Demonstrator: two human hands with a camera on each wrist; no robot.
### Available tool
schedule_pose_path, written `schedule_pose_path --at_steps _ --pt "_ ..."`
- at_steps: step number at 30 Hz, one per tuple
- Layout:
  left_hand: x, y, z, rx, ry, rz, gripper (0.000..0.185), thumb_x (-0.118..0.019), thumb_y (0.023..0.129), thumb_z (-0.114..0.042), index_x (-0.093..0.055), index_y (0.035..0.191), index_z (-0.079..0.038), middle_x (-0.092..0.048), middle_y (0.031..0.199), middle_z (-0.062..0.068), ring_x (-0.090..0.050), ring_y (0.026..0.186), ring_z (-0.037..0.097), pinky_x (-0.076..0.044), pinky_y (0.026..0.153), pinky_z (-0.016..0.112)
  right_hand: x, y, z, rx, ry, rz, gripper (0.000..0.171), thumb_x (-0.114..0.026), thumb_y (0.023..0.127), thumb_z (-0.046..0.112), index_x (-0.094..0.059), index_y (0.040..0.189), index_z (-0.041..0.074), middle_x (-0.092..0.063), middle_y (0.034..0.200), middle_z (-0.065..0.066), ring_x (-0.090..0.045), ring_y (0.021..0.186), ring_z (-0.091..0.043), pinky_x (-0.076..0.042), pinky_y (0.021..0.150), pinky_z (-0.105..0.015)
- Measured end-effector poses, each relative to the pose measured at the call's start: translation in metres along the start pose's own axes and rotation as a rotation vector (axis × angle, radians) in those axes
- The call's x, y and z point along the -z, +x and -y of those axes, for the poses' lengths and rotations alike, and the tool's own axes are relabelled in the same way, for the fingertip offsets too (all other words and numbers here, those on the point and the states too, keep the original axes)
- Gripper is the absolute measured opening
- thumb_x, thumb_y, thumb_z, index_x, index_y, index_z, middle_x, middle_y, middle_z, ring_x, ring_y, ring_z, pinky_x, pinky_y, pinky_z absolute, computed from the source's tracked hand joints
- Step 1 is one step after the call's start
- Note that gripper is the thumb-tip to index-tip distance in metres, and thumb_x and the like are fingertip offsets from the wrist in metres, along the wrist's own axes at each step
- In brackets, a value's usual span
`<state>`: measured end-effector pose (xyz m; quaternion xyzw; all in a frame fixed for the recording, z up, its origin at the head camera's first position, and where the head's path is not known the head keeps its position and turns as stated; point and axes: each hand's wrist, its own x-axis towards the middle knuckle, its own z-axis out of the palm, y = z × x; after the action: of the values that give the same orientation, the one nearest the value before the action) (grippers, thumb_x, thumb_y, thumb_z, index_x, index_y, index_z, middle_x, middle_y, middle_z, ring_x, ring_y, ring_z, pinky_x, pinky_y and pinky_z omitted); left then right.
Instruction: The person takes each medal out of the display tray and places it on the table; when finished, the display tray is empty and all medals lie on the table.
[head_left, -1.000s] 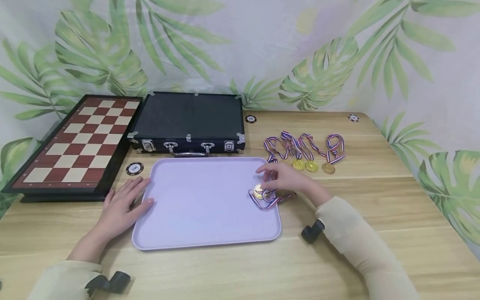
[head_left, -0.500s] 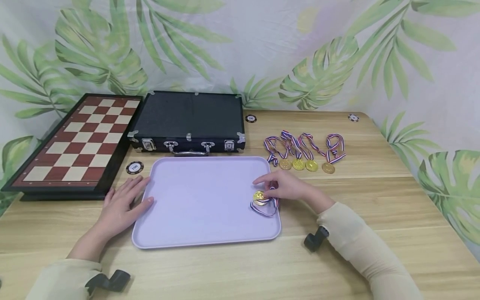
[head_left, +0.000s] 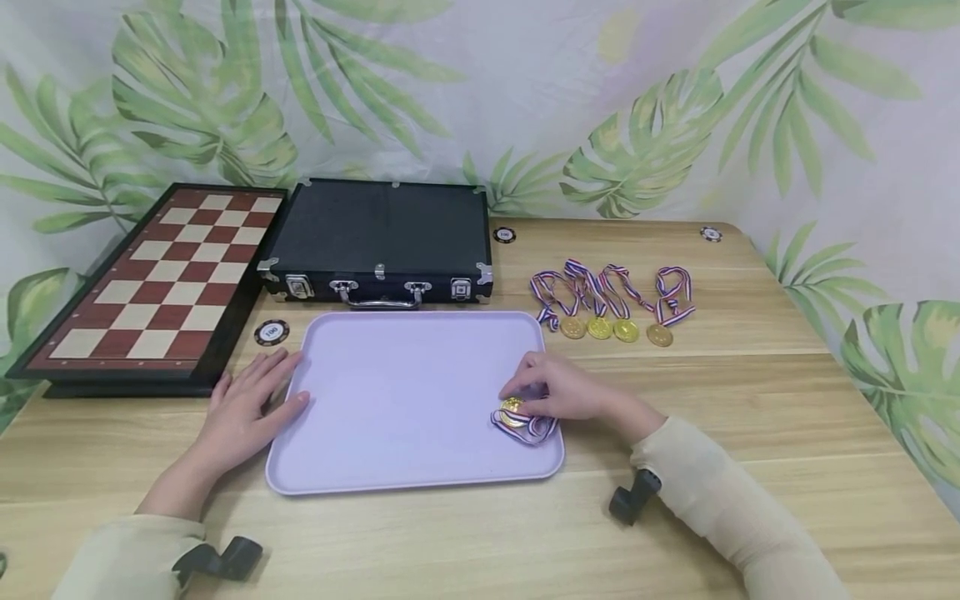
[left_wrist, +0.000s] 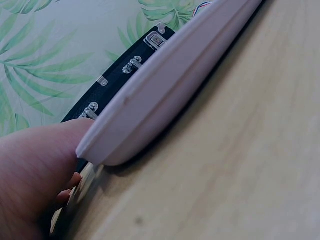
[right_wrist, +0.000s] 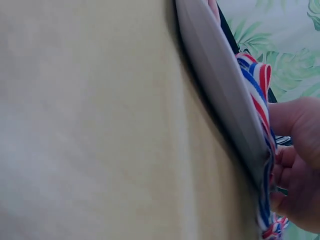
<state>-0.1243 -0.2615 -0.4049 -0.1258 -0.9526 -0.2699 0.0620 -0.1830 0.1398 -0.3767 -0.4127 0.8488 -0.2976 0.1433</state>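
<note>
My right hand (head_left: 558, 387) is over the right side of the lilac tray (head_left: 390, 400). Its thumb and fingers pinch a gold medal (head_left: 512, 408), whose striped ribbon (head_left: 528, 432) lies bunched beside it on the tray. In the right wrist view, the red, white and blue ribbon (right_wrist: 261, 95) hangs along the tray's edge next to the thumb (right_wrist: 287, 116). My left hand (head_left: 243, 417) rests at the tray's left edge with its fingers spread; in the left wrist view its thumb (left_wrist: 55, 145) touches the tray rim (left_wrist: 115, 115).
Behind the tray stands a black case (head_left: 382, 229) with metal latches. A chessboard box (head_left: 165, 283) is at the left. Several medals (head_left: 598, 327) with ribbons lie at the right, and poker chips (head_left: 272, 332) are spread over the wooden table (head_left: 675, 400).
My right hand has moved toward the tray's front with the medal. The ribbon, trailing over the tray's right edge before, is now gathered inside it. My left hand has stayed in place.
</note>
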Motion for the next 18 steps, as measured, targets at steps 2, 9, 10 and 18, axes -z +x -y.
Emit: schedule_pose_path --at_steps 2,9,10,18 --pt "-0.0001 0.0003 0.0006 -0.005 0.001 0.002 0.056 -0.052 0.084 -0.033 -0.035 0.132 -0.011 -0.028 0.133 0.022 -0.014 0.124 0.038 0.008 0.093 0.057 -0.0023 -0.0019 -0.0007 0.003 0.035 -0.005 0.023 -0.065 0.075 0.007 -0.066 0.097 0.011 -0.05 0.084 0.001 -0.044 0.075 -0.014 -0.04 0.065 -0.025" --pt "-0.0002 0.0001 0.0006 -0.002 0.0 0.001 0.056 -0.052 0.084 -0.033 -0.035 0.132 -0.01 -0.029 0.133 0.022 -0.014 0.124 0.038 0.007 0.093 0.057 -0.0065 -0.0021 -0.0005 -0.011 -0.039 -0.028 0.016 -0.063 0.076 0.008 -0.059 0.092 0.011 -0.048 0.085 0.003 -0.043 0.075 -0.01 -0.039 0.066 -0.023" --pt "-0.0003 0.0 0.0006 -0.001 0.0 0.0 0.056 -0.052 0.084 -0.033 -0.035 0.132 -0.01 -0.029 0.133 0.022 -0.014 0.124 0.038 0.007 0.093 0.057 -0.0067 -0.002 -0.0009 -0.012 -0.038 -0.025 0.016 -0.063 0.076 0.009 -0.059 0.092 0.011 -0.047 0.085 0.003 -0.043 0.075 -0.01 -0.039 0.066 -0.024" --pt "-0.0006 -0.0006 -0.0006 0.005 -0.002 0.006 0.056 -0.052 0.084 -0.033 -0.035 0.132 -0.01 -0.028 0.134 0.022 -0.014 0.124 0.037 0.007 0.093 0.056 -0.0046 -0.0044 -0.0017 -0.057 0.01 0.041 0.035 -0.072 0.068 0.025 -0.057 0.097 0.013 -0.047 0.089 0.004 -0.043 0.081 -0.011 -0.038 0.071 -0.025"
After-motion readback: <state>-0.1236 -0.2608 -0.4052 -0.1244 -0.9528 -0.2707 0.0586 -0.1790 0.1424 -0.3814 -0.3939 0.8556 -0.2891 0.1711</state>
